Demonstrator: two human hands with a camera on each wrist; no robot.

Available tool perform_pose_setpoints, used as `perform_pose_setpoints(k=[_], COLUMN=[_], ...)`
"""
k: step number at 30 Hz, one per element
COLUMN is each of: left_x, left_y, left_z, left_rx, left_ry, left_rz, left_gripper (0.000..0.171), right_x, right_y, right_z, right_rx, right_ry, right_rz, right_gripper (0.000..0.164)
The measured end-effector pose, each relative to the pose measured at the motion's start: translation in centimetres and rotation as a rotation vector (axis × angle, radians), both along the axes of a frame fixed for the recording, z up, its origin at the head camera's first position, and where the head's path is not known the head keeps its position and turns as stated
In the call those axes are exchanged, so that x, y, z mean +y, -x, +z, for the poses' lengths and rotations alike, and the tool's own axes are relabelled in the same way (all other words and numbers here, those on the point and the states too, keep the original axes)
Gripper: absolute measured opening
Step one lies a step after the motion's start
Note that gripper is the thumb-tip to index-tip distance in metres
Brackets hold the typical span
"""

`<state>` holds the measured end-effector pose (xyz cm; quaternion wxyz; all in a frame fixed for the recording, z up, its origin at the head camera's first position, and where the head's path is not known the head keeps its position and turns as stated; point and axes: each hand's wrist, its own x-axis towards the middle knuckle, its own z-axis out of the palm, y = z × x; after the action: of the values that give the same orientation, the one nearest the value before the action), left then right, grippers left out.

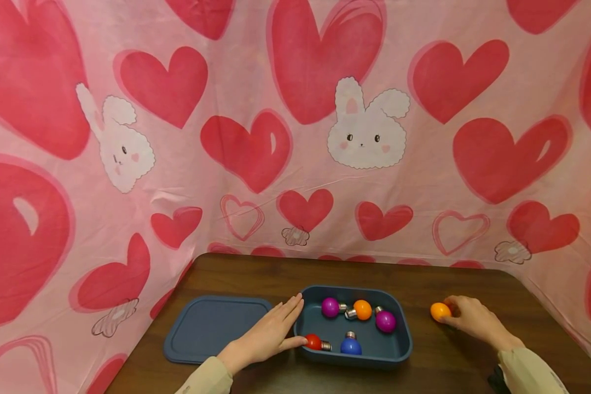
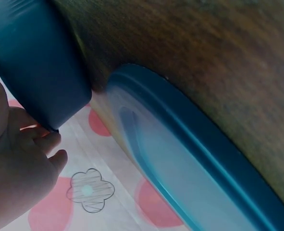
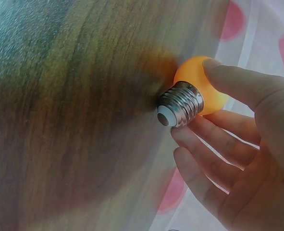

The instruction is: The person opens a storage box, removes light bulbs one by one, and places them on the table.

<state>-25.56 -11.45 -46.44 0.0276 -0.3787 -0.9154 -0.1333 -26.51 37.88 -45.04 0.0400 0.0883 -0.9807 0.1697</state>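
The head view shows the right hand right of the blue box, pinching an orange bulb between thumb and fingers, low over the brown table; whether bulb and table touch, I cannot tell. The left hand lies with fingers nearly straight against the box's left rim, thumb at the near corner beside a red bulb, gripping no bulb. A blue bulb, another orange bulb, a purple bulb and a second purple bulb lie inside; a lid lies flat to the left. The left wrist view has that hand touching the box's edge; the walls look like stiff, light plastic. In the right wrist view, the thumb presses the orange globe, fingers opposite, the lower ones loosely spread, and the metal screw base points away from the palm. The held bulb should be light and rigid, its smooth globe apt to slip or roll, and fragile if glass. A gentle pinch across the globe's widest part seems best; the ribbed base would offer more friction.
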Motion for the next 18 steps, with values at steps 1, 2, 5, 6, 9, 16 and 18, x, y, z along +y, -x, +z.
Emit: perform_pose_setpoints(k=[1, 2, 5, 6, 9, 16, 18], left_x=[-0.01, -0.01, -0.02, -0.01, 0.02, 0.04, 0.02], left_y=[0.0, 0.02, 0.06, 0.06, 0.05, 0.13, 0.15], left_z=[-0.01, -0.02, -0.04, -0.05, -0.06, -0.18, -0.21], left_rx=[0.0, -0.004, -0.004, -0.003, -0.007, -0.014, -0.013], left_ry=[-0.003, -0.005, -0.007, -0.008, -0.004, 0.0, 0.0], left_rz=[-0.003, -0.003, -0.004, -0.004, 0.001, 0.004, 0.004], left_gripper=[0.086, 0.086, 0.086, 0.086, 0.086, 0.087, 0.086], right_x=[0.0, 0.0, 0.01, 0.02, 0.07, 0.36, 0.4], right_y=[-0.01, -0.02, -0.05, -0.07, -0.16, -0.26, -0.29], right_z=[-0.01, -0.03, -0.06, -0.07, -0.08, -0.32, -0.41], right_rx=[0.003, 0.006, 0.015, 0.019, 0.027, 0.021, 0.02], right_ry=[-0.002, -0.005, -0.014, -0.017, -0.025, -0.035, -0.039], right_rz=[0.0, 0.002, 0.006, 0.007, 0.01, 0.008, 0.006], right_gripper=[0.045, 0.045, 0.045, 0.045, 0.045, 0.044, 0.044])
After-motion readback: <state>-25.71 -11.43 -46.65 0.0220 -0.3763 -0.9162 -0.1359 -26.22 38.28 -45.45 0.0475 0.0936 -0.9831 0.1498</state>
